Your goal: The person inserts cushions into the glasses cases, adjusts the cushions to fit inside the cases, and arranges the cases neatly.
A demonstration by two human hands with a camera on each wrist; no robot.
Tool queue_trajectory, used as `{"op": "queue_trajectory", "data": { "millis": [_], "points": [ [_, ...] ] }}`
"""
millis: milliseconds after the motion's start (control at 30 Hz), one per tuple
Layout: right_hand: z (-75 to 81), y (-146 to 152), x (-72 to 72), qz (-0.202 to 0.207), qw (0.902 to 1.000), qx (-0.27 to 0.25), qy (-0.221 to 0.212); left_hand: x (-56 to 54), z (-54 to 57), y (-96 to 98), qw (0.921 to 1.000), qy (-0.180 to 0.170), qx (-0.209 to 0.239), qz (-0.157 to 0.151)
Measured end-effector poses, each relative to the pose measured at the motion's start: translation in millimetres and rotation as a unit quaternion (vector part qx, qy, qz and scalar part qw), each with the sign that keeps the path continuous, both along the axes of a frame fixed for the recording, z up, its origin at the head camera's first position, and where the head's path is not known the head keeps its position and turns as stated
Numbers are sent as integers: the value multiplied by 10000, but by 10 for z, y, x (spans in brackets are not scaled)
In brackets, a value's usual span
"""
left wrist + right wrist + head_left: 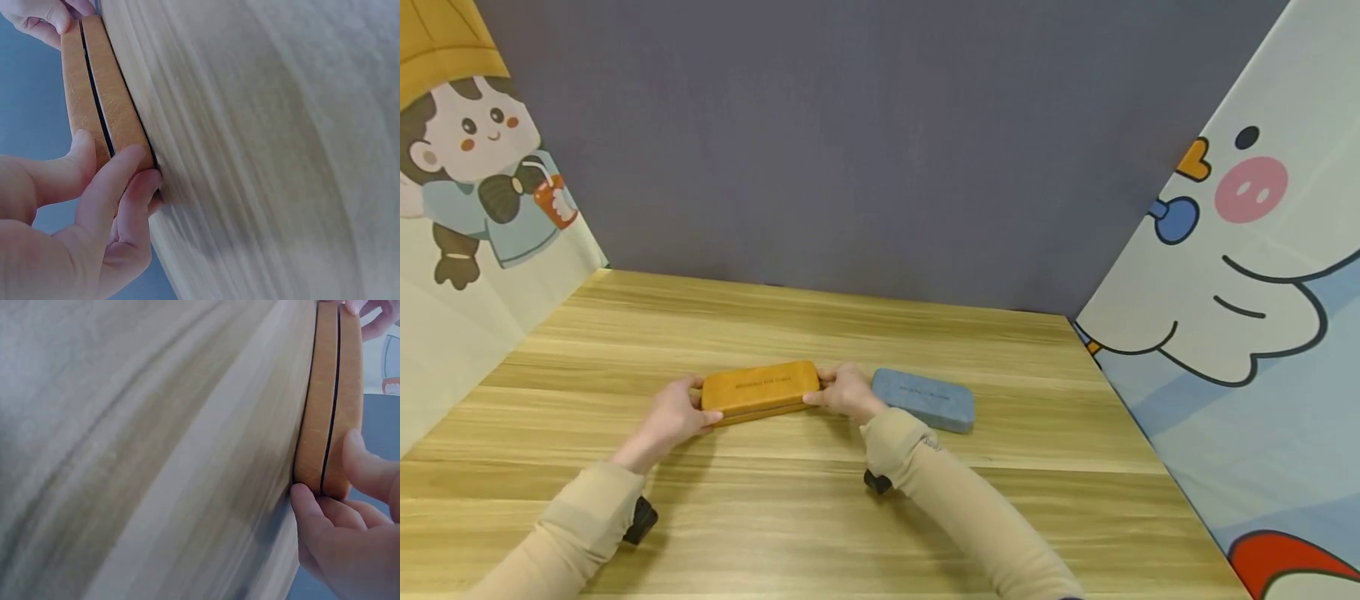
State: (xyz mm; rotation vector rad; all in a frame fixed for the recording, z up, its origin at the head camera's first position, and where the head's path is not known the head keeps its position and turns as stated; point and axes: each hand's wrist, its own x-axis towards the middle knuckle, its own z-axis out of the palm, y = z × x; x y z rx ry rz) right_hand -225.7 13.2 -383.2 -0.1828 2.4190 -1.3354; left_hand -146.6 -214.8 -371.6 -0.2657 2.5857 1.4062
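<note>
An orange glasses case (762, 385) with faint dark lettering on its lid is at the middle left of the table, a thin dark seam running along its front side. Its left end is gripped by my left hand (672, 414), thumb near the seam and fingers round the end. At the other end my right hand (848, 392) holds it between thumb and fingers. In the right wrist view the case (331, 400) looks closed, apart from the narrow seam line. A blue glasses case (925, 398) lies just right of my right hand, partly hidden behind the wrist.
The wood-grain table (760, 517) meets a grey-purple panel (850, 150) at the back. Printed cartoon panels stand along the left (475, 183) and right (1247, 250) sides. A dark wrist device (642, 521) sits under the left sleeve.
</note>
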Motion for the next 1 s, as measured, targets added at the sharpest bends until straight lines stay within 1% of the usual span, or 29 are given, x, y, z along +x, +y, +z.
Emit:
{"op": "queue_trajectory", "data": {
  "millis": [133,267,367,433,500,600,667,733,867,933,1000],
  "points": [
    [-25,2,9,-49,9997,-222,-15,2,-22,17,9999,73,-86,68],
    [-36,10,13,-105,9998,-133,57,-6,-36,26,9998,104,-185,51],
    [-47,15,8,-111,9998,27,144,-15,-40,30,9991,142,-401,-9],
    [-63,12,-1,-111,9996,82,227,-21,-41,28,9974,220,-681,-92],
    [-83,4,-7,-76,9994,71,331,-31,-44,23,9936,387,-1041,-215],
    [-106,-14,4,49,9978,212,631,-54,-51,19,9844,651,-1577,-427],
    [-99,-23,32,142,9964,346,755,-64,-52,20,9787,777,-1819,-545],
    [-73,-25,66,208,9955,528,764,-70,-45,25,9763,805,-1913,-618],
    [25,33,105,534,9925,901,632,-72,14,71,9718,886,-2081,-666],
    [82,92,105,726,9896,1045,674,-82,56,125,9682,1046,-2185,-626],
    [133,170,95,865,9852,1191,878,-105,102,202,9656,1257,-2205,-561]
  ]
}}
